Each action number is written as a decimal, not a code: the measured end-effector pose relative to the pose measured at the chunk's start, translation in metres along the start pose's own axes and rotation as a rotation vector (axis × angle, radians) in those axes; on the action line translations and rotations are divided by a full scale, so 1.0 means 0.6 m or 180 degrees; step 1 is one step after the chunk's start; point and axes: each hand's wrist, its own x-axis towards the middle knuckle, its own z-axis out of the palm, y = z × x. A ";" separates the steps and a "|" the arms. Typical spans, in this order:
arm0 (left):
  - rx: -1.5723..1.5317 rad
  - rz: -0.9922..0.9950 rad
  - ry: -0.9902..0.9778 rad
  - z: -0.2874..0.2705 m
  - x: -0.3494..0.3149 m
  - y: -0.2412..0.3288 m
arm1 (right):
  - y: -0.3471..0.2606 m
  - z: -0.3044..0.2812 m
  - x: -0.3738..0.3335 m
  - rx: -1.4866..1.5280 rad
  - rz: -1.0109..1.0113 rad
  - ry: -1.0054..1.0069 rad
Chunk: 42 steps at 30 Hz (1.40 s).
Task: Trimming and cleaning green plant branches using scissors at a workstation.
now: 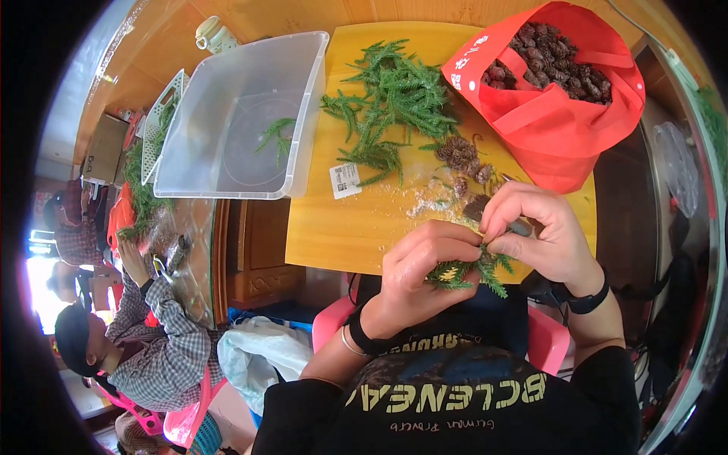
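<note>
My left hand [421, 269] grips a small bunch of green fir-like sprigs [466, 273] just above my lap, at the near edge of a yellow board [356, 220]. My right hand [542, 227] pinches the top of the same bunch, fingertips meeting those of the left hand. A dark pine cone [476, 205] lies on the board just beyond my fingers, beside a few more cones [459, 152]. A loose pile of green sprigs [394, 98] lies farther back on the board.
A red bag [561, 129] full of pine cones stands at the back right. A clear plastic bin [235, 121] holding one sprig sits at the back left. A small white label [345, 180] lies on the board. Another person in a checked shirt [159, 341] works at the left.
</note>
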 end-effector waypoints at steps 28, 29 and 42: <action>0.0992 0.0397 0.0061 0.036 -0.009 -0.048 | 0.049 0.040 -0.014 -0.0979 0.0037 0.1294; 0.0637 0.0170 0.0177 0.040 -0.009 -0.053 | 0.047 0.040 -0.015 -0.0752 0.0173 0.1327; -0.2951 -0.1254 -0.0176 0.018 -0.017 -0.074 | 0.132 -0.103 -0.113 -0.2451 0.0927 0.0888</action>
